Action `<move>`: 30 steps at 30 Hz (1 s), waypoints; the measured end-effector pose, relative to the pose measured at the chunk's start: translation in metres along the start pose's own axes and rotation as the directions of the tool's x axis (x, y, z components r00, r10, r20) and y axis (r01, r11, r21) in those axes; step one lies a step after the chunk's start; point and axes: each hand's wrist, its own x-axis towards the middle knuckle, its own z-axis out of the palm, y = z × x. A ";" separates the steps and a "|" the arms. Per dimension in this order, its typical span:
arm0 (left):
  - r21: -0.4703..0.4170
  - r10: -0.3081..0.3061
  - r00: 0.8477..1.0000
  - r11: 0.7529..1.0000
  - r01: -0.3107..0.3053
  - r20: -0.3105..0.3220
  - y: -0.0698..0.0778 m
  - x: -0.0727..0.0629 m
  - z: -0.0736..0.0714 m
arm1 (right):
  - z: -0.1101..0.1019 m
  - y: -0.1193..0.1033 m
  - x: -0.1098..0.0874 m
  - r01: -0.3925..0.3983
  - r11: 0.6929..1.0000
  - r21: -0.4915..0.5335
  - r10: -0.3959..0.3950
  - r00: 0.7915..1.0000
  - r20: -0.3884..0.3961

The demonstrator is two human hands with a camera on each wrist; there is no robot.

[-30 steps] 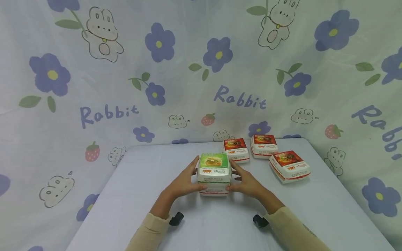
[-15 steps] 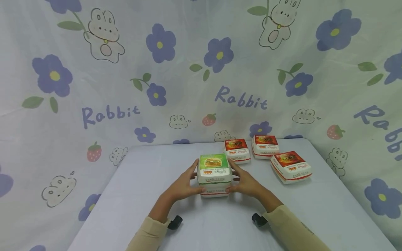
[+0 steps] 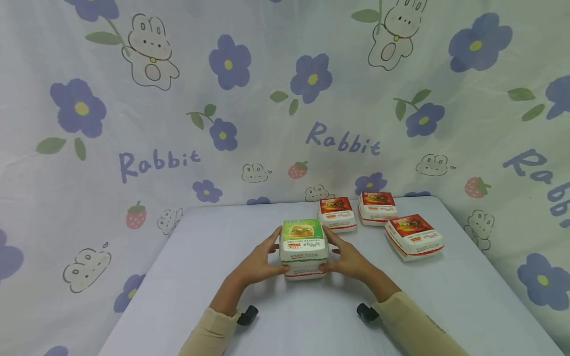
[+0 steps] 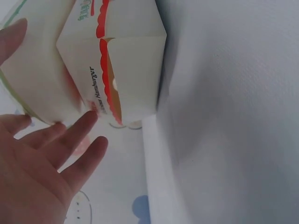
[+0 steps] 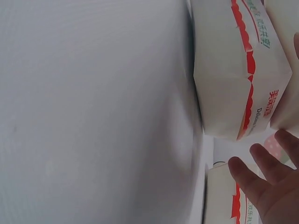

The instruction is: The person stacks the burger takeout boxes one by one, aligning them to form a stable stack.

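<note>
A burger box with a green top [image 3: 304, 242] sits stacked on a red-trimmed burger box [image 3: 305, 273] in the middle of the white table. From the left side my left hand [image 3: 262, 262] holds the green box, thumb low at the front corner and fingers reaching back. My right hand [image 3: 349, 260] mirrors it on the right side. The left wrist view shows the spread fingers of the left hand [image 4: 51, 154] at the green box's far edge, near the lower box. In the right wrist view, fingers of the right hand [image 5: 271, 184] lie beside the stack; its upper box is mostly cut off.
Behind and right of the stack stand three red-topped burger boxes: one box [image 3: 337, 215] close behind, another box [image 3: 377, 209] at the back edge, and a turned box [image 3: 414, 238] farther right. A curtain [image 3: 262, 113] printed with rabbits and flowers hangs behind the table [image 3: 303, 321].
The head view has shifted very slightly. Both hands and the stacked boxes keep their places.
</note>
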 end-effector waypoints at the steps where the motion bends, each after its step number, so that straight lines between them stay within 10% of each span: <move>1: 0.001 -0.003 1.000 1.000 0.003 -0.001 0.000 0.000 0.000 | 0.000 0.000 0.000 -0.001 1.000 0.003 0.001 1.000 0.001; 30: 0.011 -0.017 0.998 1.000 0.018 -0.058 0.000 -0.012 -0.009 | 0.000 0.002 -0.003 0.029 1.000 0.005 -0.029 0.999 0.037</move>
